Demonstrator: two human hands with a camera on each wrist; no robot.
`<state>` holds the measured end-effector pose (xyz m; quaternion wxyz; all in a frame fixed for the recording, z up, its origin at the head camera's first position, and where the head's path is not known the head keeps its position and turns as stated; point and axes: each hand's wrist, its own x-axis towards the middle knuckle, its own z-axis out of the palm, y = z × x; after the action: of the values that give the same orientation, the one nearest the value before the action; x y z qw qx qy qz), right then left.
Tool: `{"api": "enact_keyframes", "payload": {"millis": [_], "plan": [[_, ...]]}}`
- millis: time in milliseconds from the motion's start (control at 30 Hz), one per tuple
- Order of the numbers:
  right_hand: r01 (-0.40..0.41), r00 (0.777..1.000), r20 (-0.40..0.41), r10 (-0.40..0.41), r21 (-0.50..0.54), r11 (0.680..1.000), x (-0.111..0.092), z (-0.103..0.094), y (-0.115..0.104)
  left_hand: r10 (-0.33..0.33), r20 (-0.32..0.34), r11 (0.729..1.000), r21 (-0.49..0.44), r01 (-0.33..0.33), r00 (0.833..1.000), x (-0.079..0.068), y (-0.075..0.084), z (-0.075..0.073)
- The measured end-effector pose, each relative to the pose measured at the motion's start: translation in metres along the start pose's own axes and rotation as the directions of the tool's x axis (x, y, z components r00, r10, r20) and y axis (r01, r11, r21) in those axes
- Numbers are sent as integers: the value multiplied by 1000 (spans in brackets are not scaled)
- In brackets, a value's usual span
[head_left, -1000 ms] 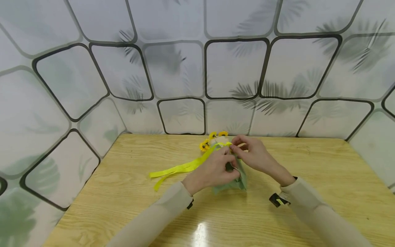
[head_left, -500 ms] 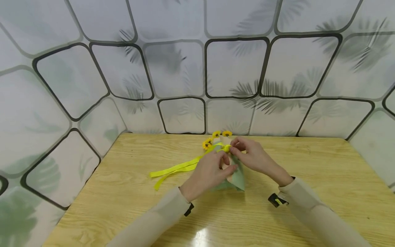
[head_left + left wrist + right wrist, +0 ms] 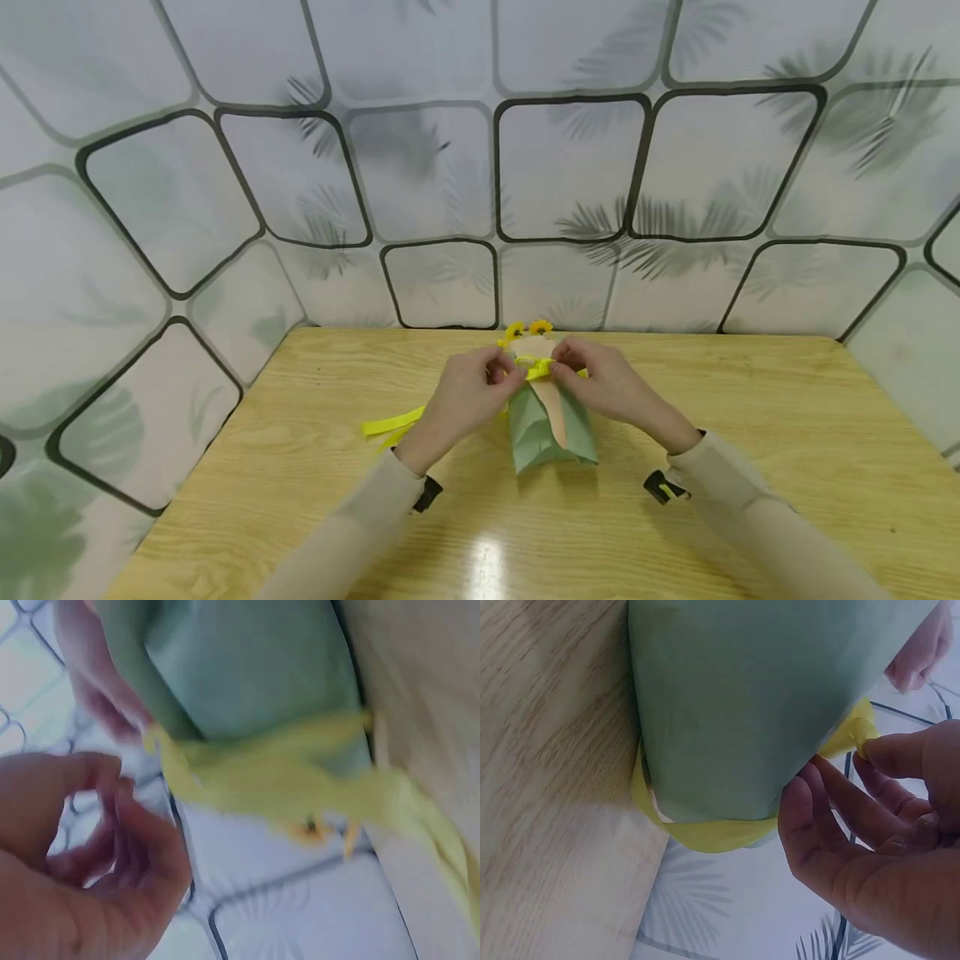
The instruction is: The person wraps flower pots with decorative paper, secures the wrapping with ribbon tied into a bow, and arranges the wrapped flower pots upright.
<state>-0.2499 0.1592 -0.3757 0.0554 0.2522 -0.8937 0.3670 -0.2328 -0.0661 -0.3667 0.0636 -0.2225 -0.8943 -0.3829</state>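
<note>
A small sunflower bouquet (image 3: pixel 542 327) in green wrapping paper (image 3: pixel 531 433) lies on the table, its flowers toward the wall. A yellow ribbon (image 3: pixel 720 835) goes round it and gathers in a knot or loop in front. My right hand (image 3: pixel 611 383) pinches the ribbon beside the knot between thumb and fingertips. At the knot's other side is my left hand (image 3: pixel 468 392), thumb and fingertips drawn together. In the left wrist view, the blurred left fingertips (image 3: pixel 120 787) are close to the ribbon; whether they hold it is unclear.
Two long ribbon tails (image 3: pixel 393 421) stretch left across the wooden table (image 3: pixel 675 517). A pale inner paper strip (image 3: pixel 553 417) shows down the wrapping's front. Behind the table stands a patterned wall covering (image 3: pixel 570 167).
My left hand has moved left, off the front of the wrapping, to the knot's left side, uncovering the paper. My right hand stays at the ribbon, shifting slightly left.
</note>
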Motion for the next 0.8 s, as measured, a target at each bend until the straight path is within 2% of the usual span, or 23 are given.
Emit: {"api": "enact_keyframes", "payload": {"millis": [67, 100, 200, 267, 433, 533, 667, 800], "plan": [[-14, 1000, 13, 14, -8, 1000, 0, -1, -2, -23, -43, 997, 71, 26, 999, 3, -7, -9], [-26, 999, 21, 27, -8, 1000, 1, -1, -3, -39, -38, 994, 102, 42, 999, 4, -11, -12], [-53, 998, 43, 53, 0, 999, 2, -2, -5, -96, 62, 984, 159, 85, 993, 5, -21, -18], [-64, 997, 39, 64, -2, 998, 3, -1, -6, -102, 116, 984, 154, 84, 988, 3, -27, -19], [-74, 997, -7, 74, -29, 997, 5, 4, -8, -86, 140, 996, 44, 80, 986, 1, -32, -22], [-99, 995, -31, 98, -35, 994, 6, 6, -9, -116, 164, 988, -86, 131, 980, 2, -29, -26], [-140, 989, -56, 138, -39, 989, 6, 6, -13, -141, 207, 942, -274, 196, 968, 3, -22, -25], [-158, 986, -68, 155, -42, 987, 7, 6, -17, -118, 264, 880, -419, 224, 957, 4, -19, -16]]}}
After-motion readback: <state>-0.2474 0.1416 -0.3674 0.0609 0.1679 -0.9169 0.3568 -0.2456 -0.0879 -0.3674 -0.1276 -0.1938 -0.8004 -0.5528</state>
